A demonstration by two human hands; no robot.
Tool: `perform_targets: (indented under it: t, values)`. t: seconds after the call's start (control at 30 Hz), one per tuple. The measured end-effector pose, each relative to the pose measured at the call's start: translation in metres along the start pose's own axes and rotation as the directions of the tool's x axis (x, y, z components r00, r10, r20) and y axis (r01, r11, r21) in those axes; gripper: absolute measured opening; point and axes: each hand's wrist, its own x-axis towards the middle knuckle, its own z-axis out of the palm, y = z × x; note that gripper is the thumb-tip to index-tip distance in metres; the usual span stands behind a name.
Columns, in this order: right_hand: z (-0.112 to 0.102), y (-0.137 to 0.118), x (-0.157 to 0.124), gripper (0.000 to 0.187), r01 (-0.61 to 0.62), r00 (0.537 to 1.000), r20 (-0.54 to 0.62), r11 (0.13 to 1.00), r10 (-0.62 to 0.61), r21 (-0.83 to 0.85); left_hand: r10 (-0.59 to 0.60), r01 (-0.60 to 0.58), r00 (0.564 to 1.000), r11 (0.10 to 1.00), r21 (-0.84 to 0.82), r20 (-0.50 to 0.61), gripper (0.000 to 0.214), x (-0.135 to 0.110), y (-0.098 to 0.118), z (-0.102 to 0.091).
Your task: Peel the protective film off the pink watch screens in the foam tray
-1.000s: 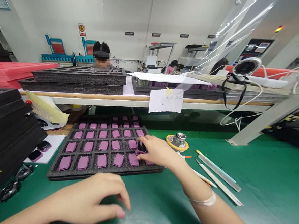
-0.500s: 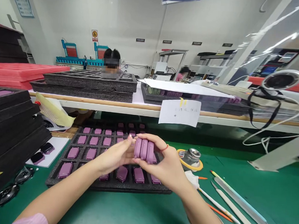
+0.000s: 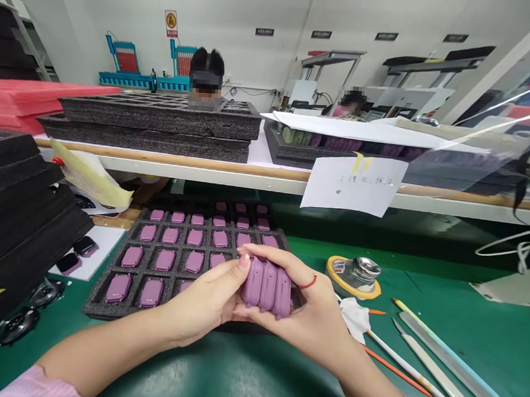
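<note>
Above purple cases (image 3: 267, 287) between both hands (image 3: 315, 314), a handwritten sign (image 3: 353, 192)

On my right: jar (image 3: 366, 273), yellow ring (image 3: 356, 294) round its base; nearer me, white wad (image 3: 355, 319), orange stick (image 3: 398, 371), pale blade (image 3: 442, 378). Ahead I see a shelf (image 3: 203, 175), handwritten note (image 3: 355, 186) hanging from its edge, red foam (image 3: 32, 103) at left. Beyond: co-worker's head (image 3: 207, 63), wall sign (image 3: 171, 24) upper left.

fingers (image 3: 279, 256) grip purple watch cases (image 3: 267, 287) near a foam tray (image 3: 114, 313).
</note>
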Motion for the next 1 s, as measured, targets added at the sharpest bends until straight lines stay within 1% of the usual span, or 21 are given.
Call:
perform_targets:
  t: [0.07,0.13,0.27,0.37,0.47,0.53,0.57,0.63,0.8,0.9,1.0]
  values:
    - [0.001,0.001,0.000,0.067,0.042,0.999,-0.018,0.999,-0.041,0.017,0.007,-0.007,1.000,1.000,0.012,0.017,0.051,0.001,-0.001,-0.001]
    - [0.001,0.001,-0.001,0.074,0.058,0.998,-0.019,0.998,-0.058,0.033,0.014,-0.015,0.999,0.999,0.032,0.036,0.054,0.000,-0.002,-0.003]
    - [0.000,0.000,-0.001,0.086,0.026,1.000,-0.005,0.998,-0.026,0.050,0.006,-0.012,0.999,0.995,0.102,0.050,0.051,-0.001,0.000,-0.006]
    - [0.000,-0.001,-0.001,0.088,0.031,1.000,-0.007,0.998,-0.031,0.063,-0.002,-0.007,0.999,0.986,0.166,0.050,0.050,0.000,0.004,-0.008]
    - [0.002,-0.002,-0.002,0.093,0.043,0.999,-0.026,0.998,-0.042,0.045,0.021,-0.044,0.996,0.964,0.262,0.089,0.051,0.001,0.007,-0.009]
    - [0.003,-0.002,-0.003,0.094,0.053,0.998,-0.032,0.998,-0.052,0.032,0.049,-0.085,0.993,0.935,0.344,0.111,0.045,0.002,0.008,-0.010]
    - [0.003,-0.002,-0.004,0.094,0.062,0.998,-0.025,0.998,-0.062,0.024,0.063,-0.101,0.992,0.919,0.380,0.112,0.042,0.002,0.009,-0.010]
    - [0.004,-0.002,-0.005,0.092,0.091,0.996,0.002,0.996,-0.091,0.006,0.084,-0.122,0.991,0.897,0.424,0.109,0.042,0.002,0.009,-0.010]
    - [0.005,-0.001,-0.006,0.088,0.178,0.983,0.047,0.983,-0.175,-0.054,0.112,-0.152,0.987,0.891,0.427,0.117,0.045,0.001,0.008,-0.011]
    - [0.004,-0.002,-0.006,0.086,0.211,0.976,0.075,0.975,-0.206,-0.067,0.136,-0.172,0.985,0.868,0.466,0.109,0.039,0.000,0.007,-0.012]
    - [-0.002,-0.006,-0.007,0.094,0.235,0.965,0.130,0.970,-0.226,-0.056,0.205,-0.217,0.975,0.812,0.541,0.083,0.042,-0.003,0.007,-0.012]
